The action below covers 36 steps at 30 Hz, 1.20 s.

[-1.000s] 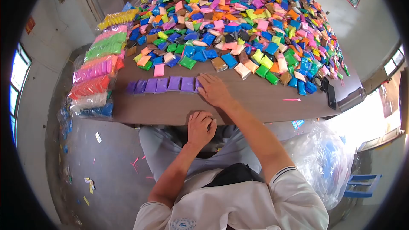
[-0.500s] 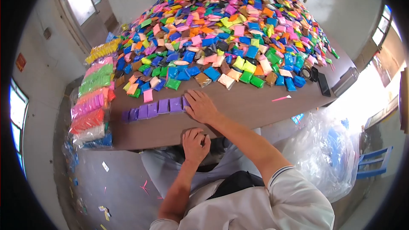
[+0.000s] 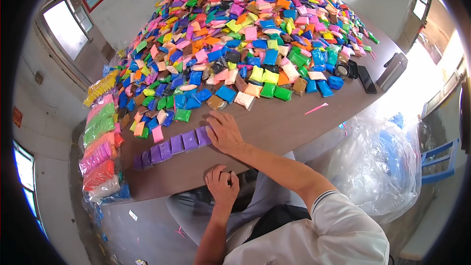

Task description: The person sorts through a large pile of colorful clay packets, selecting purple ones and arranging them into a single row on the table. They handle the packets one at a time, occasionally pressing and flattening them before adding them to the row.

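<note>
A row of purple packets (image 3: 171, 146) lies on the brown table (image 3: 274, 122). Above it spreads a pile of packets (image 3: 255, 24) in blue, pink, green, yellow, orange and brown. At left, stacked bundles (image 3: 100, 142) show yellow, green, pink, red, white.

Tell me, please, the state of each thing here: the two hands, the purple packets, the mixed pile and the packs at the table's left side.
right hand: flat, at the row's right end
left hand: curled at the table edge, holds nothing visible
purple packets: one row
mixed pile: heaped, unsorted
stacked packs: sorted by colour
</note>
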Tool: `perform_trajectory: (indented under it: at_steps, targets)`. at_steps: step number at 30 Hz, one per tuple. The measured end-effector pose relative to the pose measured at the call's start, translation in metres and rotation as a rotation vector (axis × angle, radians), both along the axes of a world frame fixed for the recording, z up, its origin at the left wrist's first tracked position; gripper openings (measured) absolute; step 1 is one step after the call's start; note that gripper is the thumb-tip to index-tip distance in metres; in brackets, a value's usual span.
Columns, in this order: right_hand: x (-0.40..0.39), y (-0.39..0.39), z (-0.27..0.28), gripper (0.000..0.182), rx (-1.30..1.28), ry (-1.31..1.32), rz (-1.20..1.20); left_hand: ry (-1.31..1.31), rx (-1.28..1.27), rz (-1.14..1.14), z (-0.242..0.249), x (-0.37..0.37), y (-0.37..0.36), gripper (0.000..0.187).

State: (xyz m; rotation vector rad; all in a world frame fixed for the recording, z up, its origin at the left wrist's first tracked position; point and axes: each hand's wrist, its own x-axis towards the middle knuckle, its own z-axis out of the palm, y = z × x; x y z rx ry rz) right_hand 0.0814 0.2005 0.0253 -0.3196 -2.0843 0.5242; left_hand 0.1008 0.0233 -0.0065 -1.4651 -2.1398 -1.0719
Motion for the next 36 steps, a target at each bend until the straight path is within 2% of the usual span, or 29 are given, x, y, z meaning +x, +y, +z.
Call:
perform_trajectory:
  at_steps: [6, 8, 10, 13, 16, 19, 23, 26, 29, 30, 33, 34, 36]
  targets:
    - [-0.021, 0.068, 0.014, 0.042, -0.131, 0.105, -0.176, -0.002, 0.004, 0.007, -0.004, 0.004, -0.002, 0.020]
    - [-0.034, 0.108, 0.019, 0.045, -0.019, 0.143, -0.325, 0.002, 0.011, 0.006, -0.005, 0.004, -0.001, 0.019]
    - [-0.042, 0.147, 0.029, 0.045, -0.012, 0.179, -0.372, 0.007, 0.010, 0.009, -0.005, 0.005, -0.001, 0.020]
    - [-0.048, 0.185, 0.042, 0.050, -0.086, 0.058, -0.387, 0.001, 0.002, 0.017, -0.005, 0.004, -0.001, 0.020]
    - [-0.074, 0.210, 0.026, 0.055, -0.179, -0.086, -0.425, -0.009, -0.006, 0.028, -0.008, 0.004, 0.000, 0.020]
    - [-0.099, 0.204, 0.017, 0.058, -0.011, -0.100, -0.472, -0.001, -0.008, 0.029, -0.007, 0.004, 0.002, 0.019]
    - [-0.136, 0.169, 0.013, 0.062, 0.116, -0.168, -0.364, 0.018, -0.016, 0.028, -0.006, 0.003, 0.002, 0.013]
    - [-0.141, 0.143, 0.021, 0.062, 0.008, -0.156, -0.219, 0.025, -0.014, 0.034, -0.004, 0.004, 0.003, 0.014]
    - [-0.143, 0.136, 0.024, 0.067, 0.084, -0.218, -0.101, 0.018, -0.007, 0.048, -0.008, 0.005, 0.004, 0.016]
    - [-0.146, 0.134, 0.019, 0.065, 0.152, -0.202, -0.105, 0.023, -0.009, 0.049, -0.008, 0.005, 0.004, 0.016]
    - [-0.155, 0.136, 0.013, 0.054, -0.027, -0.105, 0.063, 0.031, -0.012, 0.051, -0.007, 0.005, 0.005, 0.017]
    - [-0.154, 0.143, 0.014, 0.036, -0.033, 0.041, 0.084, 0.025, -0.014, 0.049, -0.006, 0.005, 0.005, 0.017]
    - [-0.153, 0.158, 0.012, 0.026, -0.118, 0.102, -0.053, 0.023, -0.021, 0.048, -0.006, 0.005, 0.004, 0.017]
